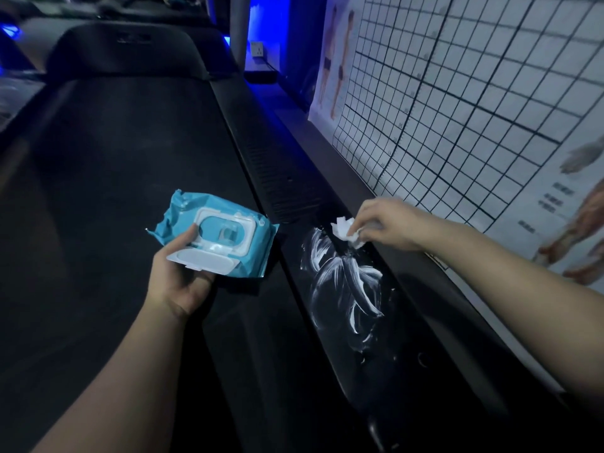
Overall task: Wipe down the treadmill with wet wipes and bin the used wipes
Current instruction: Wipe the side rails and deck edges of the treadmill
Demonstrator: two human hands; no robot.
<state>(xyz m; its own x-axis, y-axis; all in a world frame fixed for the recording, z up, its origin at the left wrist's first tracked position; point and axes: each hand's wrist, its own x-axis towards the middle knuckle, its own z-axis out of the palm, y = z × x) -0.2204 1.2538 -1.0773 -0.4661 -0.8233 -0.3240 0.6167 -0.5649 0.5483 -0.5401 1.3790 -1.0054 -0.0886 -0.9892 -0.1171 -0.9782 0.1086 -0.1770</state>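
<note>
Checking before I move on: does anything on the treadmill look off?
Yes. White streaks smear the glossy right rail, just nearer than the crumpled wipe the right hand holds. The wipe pack's lid is open.

A gridded posture chart [474, 93] hung along the right wall; a wall socket [257, 49] sat beyond, blue-lit.

Dim room, lit blue at back.
Grid posture chart [457, 93] seen along R wall; wall socket [257, 49] lit by blue glow [261, 18].

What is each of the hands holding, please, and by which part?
Left hand grips the wipes pack by its near end; right hand pinches the crumpled wipe at one side.
</note>
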